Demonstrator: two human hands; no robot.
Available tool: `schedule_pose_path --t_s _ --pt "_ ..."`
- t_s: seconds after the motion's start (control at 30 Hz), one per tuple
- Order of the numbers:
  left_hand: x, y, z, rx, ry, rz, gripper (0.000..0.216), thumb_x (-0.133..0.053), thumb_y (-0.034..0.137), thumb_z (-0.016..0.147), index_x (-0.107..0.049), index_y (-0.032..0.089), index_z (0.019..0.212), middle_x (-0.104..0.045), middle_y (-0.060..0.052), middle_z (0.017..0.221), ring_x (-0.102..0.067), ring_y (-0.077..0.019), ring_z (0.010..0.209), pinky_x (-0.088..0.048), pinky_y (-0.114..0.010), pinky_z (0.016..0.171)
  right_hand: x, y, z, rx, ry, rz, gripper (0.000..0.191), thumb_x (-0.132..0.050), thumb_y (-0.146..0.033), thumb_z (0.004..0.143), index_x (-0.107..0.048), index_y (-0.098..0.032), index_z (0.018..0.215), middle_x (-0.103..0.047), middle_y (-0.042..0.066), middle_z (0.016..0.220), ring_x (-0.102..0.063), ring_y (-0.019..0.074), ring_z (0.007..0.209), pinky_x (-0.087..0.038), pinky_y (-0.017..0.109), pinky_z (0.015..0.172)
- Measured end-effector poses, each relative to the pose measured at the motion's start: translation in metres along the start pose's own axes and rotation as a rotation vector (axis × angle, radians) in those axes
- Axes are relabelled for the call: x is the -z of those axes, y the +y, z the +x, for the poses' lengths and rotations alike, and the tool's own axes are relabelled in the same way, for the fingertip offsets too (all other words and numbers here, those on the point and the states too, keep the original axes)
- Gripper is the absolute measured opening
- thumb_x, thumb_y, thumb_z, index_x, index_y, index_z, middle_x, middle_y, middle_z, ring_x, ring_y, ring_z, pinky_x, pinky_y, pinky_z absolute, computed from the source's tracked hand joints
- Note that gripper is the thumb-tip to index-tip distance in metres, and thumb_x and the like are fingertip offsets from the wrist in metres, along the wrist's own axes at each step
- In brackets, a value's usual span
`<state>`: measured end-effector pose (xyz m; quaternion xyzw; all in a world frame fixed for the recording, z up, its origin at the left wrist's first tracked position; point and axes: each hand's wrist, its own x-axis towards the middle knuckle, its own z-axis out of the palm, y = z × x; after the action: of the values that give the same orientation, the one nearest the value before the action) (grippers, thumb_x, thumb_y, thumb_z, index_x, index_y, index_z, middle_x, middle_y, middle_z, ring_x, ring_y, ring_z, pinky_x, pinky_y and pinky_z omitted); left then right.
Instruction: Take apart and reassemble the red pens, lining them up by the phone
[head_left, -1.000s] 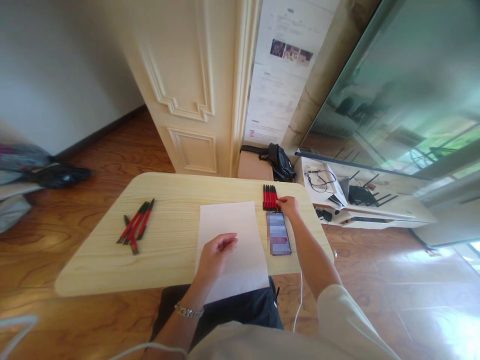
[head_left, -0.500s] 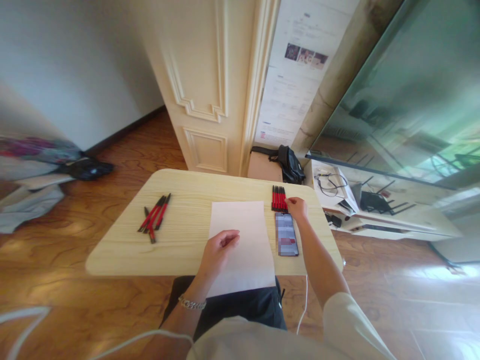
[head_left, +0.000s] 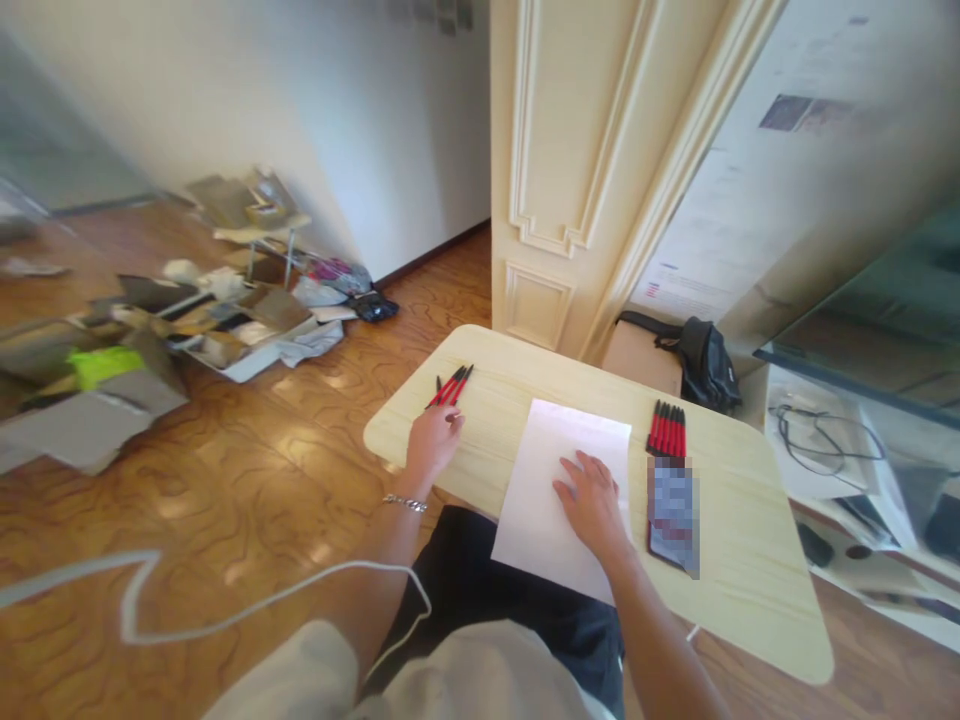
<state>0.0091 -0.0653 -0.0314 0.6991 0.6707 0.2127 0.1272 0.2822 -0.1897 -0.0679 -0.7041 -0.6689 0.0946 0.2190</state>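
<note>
My left hand [head_left: 433,440] reaches to the table's left side, its fingers curled down onto the near ends of a loose bunch of red and black pens [head_left: 452,384]. My right hand [head_left: 592,497] lies flat and open on a white sheet of paper [head_left: 551,455] in the middle of the light wooden table [head_left: 750,560]. To the right of the sheet, several red and black pens [head_left: 667,429] lie side by side in a neat row. A phone [head_left: 673,512] lies just below that row.
A black bag [head_left: 709,362] on a box stands behind the table by a cream door. Cardboard boxes and clutter [head_left: 217,320] cover the wooden floor at the left. A white cable [head_left: 225,610] runs across my lap. A low shelf with cables [head_left: 825,440] is at the right.
My view has swung left. My left hand left the paper and went to the loose pens on the left. My right hand came from the pen row onto the paper.
</note>
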Motion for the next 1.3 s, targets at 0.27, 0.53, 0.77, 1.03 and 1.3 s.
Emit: schedule_pose_path --t_s 0.27,0.53,0.77,1.03,1.3 --pt "0.002 0.001 0.026 0.039 -0.09 0.266 0.034 -0.042 0.037 0.09 -0.069 0.019 0.096 -0.068 -0.013 0.095 -0.064 -0.0259 0.089 -0.048 -0.033 0.075 -0.008 0.0 0.009 -0.027 0.013 -0.061 0.036 -0.052 -0.037 0.088 -0.061 -0.027 0.121 -0.046 0.009 0.139 -0.034 0.0307 0.13 -0.032 0.05 0.101" --pt "-0.003 0.01 0.049 0.112 -0.185 0.358 0.038 -0.039 0.034 0.091 -0.067 0.012 0.104 -0.068 -0.019 0.095 -0.066 -0.0286 0.089 -0.051 -0.035 0.075 0.002 0.0 0.0 0.007 0.133 -0.041 0.034 -0.049 -0.037 0.09 -0.062 -0.025 0.119 -0.05 0.008 0.135 -0.037 0.0279 0.127 -0.032 0.048 0.102" --pt "-0.004 0.016 0.057 0.124 -0.205 0.37 0.035 -0.046 0.032 0.086 -0.067 0.01 0.103 -0.068 -0.022 0.099 -0.065 -0.0328 0.092 -0.051 -0.037 0.073 0.002 0.005 -0.009 -0.026 0.07 -0.076 0.033 -0.051 -0.036 0.089 -0.063 -0.024 0.118 -0.049 0.008 0.136 -0.036 0.0287 0.128 -0.033 0.047 0.102" --pt "0.0 0.05 0.019 -0.054 -0.253 0.159 0.034 -0.048 0.043 0.084 -0.071 0.019 0.087 -0.073 -0.009 0.089 -0.066 -0.0243 0.087 -0.048 -0.03 0.076 0.0 0.003 -0.01 -0.08 0.014 -0.069 0.034 -0.054 -0.035 0.087 -0.061 -0.026 0.12 -0.045 0.007 0.14 -0.033 0.0276 0.131 -0.03 0.046 0.104" --pt "-0.05 0.11 -0.071 -0.143 -0.446 -0.028 0.024 -0.054 0.039 0.083 -0.069 0.019 0.084 -0.072 -0.009 0.084 -0.066 -0.0208 0.08 -0.045 -0.028 0.071 0.001 0.005 -0.008 -0.076 0.043 -0.015 0.038 -0.057 -0.035 0.086 -0.059 -0.021 0.121 -0.047 0.01 0.138 -0.034 0.0278 0.13 -0.032 0.045 0.103"
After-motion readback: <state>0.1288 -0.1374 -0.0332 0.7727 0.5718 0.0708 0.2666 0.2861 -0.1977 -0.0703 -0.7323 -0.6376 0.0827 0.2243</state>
